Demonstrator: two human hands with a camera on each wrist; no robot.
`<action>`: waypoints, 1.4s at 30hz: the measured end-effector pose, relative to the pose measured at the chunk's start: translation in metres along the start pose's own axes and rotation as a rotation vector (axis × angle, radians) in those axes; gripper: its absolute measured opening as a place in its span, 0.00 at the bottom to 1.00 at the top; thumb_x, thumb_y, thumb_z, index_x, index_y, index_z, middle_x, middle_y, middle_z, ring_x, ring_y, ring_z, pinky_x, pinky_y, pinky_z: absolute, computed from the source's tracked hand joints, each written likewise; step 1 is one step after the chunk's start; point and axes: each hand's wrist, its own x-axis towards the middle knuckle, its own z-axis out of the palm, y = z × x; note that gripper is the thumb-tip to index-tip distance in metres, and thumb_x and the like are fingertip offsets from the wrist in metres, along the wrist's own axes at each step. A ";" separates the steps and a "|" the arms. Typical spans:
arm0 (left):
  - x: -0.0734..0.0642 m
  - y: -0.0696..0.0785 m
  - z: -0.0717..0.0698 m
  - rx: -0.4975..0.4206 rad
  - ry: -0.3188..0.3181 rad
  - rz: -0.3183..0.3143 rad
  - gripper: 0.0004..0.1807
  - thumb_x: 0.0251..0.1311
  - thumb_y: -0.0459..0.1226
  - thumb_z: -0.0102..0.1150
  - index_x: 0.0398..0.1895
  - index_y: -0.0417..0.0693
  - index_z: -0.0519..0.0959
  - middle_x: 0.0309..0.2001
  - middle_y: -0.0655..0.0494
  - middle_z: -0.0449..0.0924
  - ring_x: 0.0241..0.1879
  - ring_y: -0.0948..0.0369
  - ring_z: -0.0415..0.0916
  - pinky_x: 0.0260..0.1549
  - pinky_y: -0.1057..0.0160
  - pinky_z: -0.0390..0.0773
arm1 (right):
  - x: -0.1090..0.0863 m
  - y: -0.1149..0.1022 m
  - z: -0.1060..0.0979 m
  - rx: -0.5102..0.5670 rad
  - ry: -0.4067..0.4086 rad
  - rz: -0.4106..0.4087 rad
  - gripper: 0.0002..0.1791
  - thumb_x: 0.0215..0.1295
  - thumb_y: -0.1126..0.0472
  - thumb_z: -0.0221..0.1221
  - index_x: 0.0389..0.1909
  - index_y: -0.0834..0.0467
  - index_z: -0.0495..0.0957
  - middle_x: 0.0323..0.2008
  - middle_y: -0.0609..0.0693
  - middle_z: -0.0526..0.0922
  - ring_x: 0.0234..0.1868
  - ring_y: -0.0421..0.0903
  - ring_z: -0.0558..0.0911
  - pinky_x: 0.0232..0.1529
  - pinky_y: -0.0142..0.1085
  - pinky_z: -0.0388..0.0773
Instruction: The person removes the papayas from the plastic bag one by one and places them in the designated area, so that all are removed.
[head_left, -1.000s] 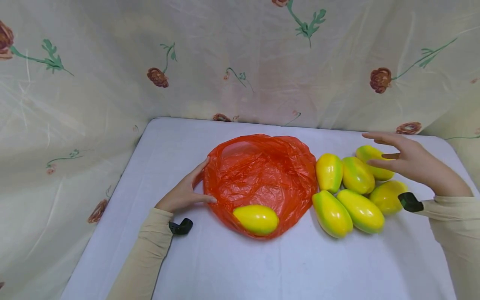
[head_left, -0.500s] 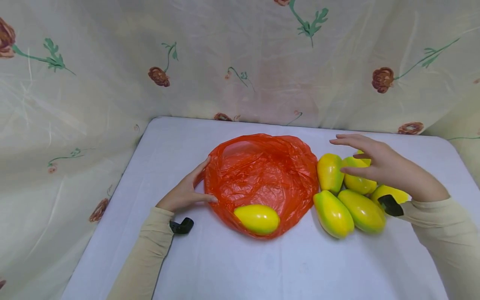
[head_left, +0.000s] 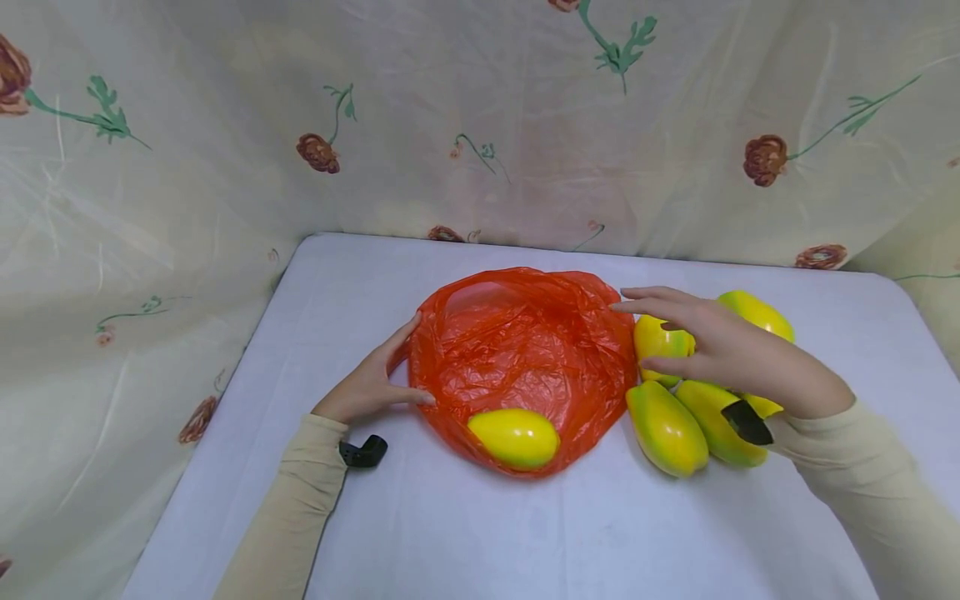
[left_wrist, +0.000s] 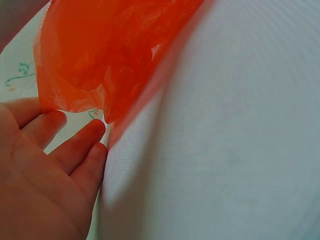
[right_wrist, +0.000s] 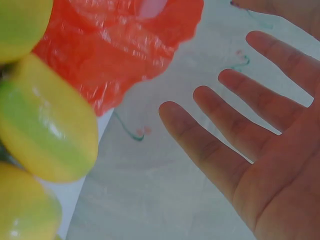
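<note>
A red plastic bag [head_left: 510,350] lies spread with its mouth facing up, and one glossy yellow-green, mango-like fruit [head_left: 517,437] rests inside its near edge. My left hand [head_left: 371,385] is at the bag's left side, fingers and thumb extended against the rim; the left wrist view shows the fingertips at the red film [left_wrist: 75,85]. Over the loose fruits hovers my right hand [head_left: 716,346], its fingertips right at the bag's right rim. The right wrist view shows that hand [right_wrist: 280,165] with fingers straight, spread and holding nothing.
Several more of these fruits [head_left: 667,429] are grouped right of the bag, partly hidden under my right hand and wrist. The white-covered table [head_left: 480,533] ends at the back against a flowered curtain [head_left: 525,125].
My right hand has moved left across the fruits towards the bag, uncovering the far-right fruit. My left hand, the bag and the fruit in it stay in place.
</note>
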 end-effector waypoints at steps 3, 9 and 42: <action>0.000 0.001 0.000 -0.009 0.000 -0.006 0.62 0.40 0.49 0.79 0.75 0.79 0.46 0.77 0.73 0.45 0.77 0.59 0.45 0.70 0.39 0.58 | 0.002 -0.007 0.005 -0.017 -0.007 -0.039 0.37 0.58 0.56 0.69 0.67 0.31 0.66 0.72 0.44 0.64 0.72 0.54 0.63 0.59 0.58 0.76; 0.000 -0.001 0.000 -0.001 0.000 -0.005 0.63 0.39 0.50 0.79 0.75 0.79 0.46 0.77 0.73 0.46 0.77 0.58 0.45 0.70 0.39 0.59 | 0.007 -0.019 0.015 -0.044 -0.050 -0.139 0.37 0.59 0.56 0.68 0.68 0.36 0.66 0.72 0.45 0.63 0.72 0.54 0.63 0.60 0.55 0.76; -0.001 -0.001 0.000 -0.008 -0.005 -0.001 0.63 0.38 0.52 0.80 0.74 0.83 0.45 0.77 0.73 0.45 0.77 0.58 0.45 0.70 0.38 0.58 | 0.031 -0.073 0.068 -0.117 -0.244 -0.345 0.37 0.59 0.55 0.67 0.65 0.24 0.64 0.68 0.33 0.66 0.70 0.36 0.63 0.58 0.37 0.78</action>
